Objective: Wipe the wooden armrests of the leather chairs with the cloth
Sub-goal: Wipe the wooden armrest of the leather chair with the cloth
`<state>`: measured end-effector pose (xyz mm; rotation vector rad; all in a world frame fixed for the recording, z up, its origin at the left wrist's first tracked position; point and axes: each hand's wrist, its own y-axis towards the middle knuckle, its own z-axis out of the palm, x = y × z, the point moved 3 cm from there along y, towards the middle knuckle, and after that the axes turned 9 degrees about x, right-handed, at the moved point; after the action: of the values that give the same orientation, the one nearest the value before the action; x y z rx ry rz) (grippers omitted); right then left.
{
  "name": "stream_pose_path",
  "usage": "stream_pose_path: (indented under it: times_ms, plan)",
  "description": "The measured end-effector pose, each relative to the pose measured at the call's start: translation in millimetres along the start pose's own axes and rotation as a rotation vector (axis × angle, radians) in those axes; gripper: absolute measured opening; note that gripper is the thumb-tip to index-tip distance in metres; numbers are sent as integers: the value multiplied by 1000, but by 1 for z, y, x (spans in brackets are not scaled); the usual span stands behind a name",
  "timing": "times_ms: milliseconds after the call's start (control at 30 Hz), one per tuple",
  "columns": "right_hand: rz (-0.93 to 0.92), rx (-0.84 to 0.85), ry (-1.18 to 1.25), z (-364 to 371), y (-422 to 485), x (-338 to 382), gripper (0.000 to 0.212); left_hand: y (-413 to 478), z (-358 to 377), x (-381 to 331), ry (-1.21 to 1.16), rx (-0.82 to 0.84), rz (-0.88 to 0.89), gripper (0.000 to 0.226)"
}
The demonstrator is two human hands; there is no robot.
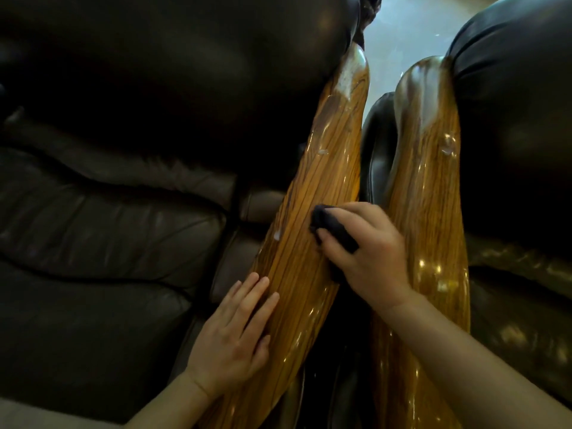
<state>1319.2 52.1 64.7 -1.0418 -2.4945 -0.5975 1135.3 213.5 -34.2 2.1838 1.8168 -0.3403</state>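
1. The cloth [335, 232] is a small dark wad lying on the left armrest [312, 212], about midway along its length, pinned there under the right hand [368, 252].
2. It looks soft and light, bunched and not folded flat; I judge it will slide easily over the glossy wood and needs palm pressure more than a tight hold. Taking it from above, with the fingers draped over the wad, seems the right hold.
3. The right hand's fingers [332, 234] are curled and pressed down over the cloth, one fingertip showing on its dark top.
4. The left hand [235, 335] lies flat on the near end of the same armrest, fingers straight and close together, holding nothing; it seems to steady the person.
5. The left armrest is stiff, varnished, grained wood, likely slippery. Pale smears show near its far end and small whitish spots along its edge, so that stretch probably awaits wiping.
6. The right armrest [424, 187] runs just beside it, equally shiny, with a pale spot toward its far half.
7. Dark leather chairs flank both: the left chair [117, 212] and the right chair [510, 119]. A strip of pale floor [402, 35] shows between them at the top.
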Motion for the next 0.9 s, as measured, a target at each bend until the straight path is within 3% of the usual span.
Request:
stream_pose_path:
  times_ms: [233, 333, 500, 633, 800, 900]
  plan:
    - [-247, 254, -282, 71, -1, 45, 37, 1, 1, -1, 32, -27, 35, 63]
    - [-304, 246, -313, 66, -22, 23, 38, 2, -2, -2, 40, -26, 43, 64]
    - [73, 74, -316, 49, -5, -1, 46, 7, -9, -6, 29, -14, 27, 57]
    - [-168, 161, -331, 53, -23, -1, 41, 29, -19, -4, -32, -8, 19, 40]
    - [344, -45, -125, 13, 15, -29, 38, 74, -32, -11, -79, -31, -21, 38]
    - [382, -78, -74, -16, 13, -48, 34, 108, -38, -20, -91, -3, -46, 44]
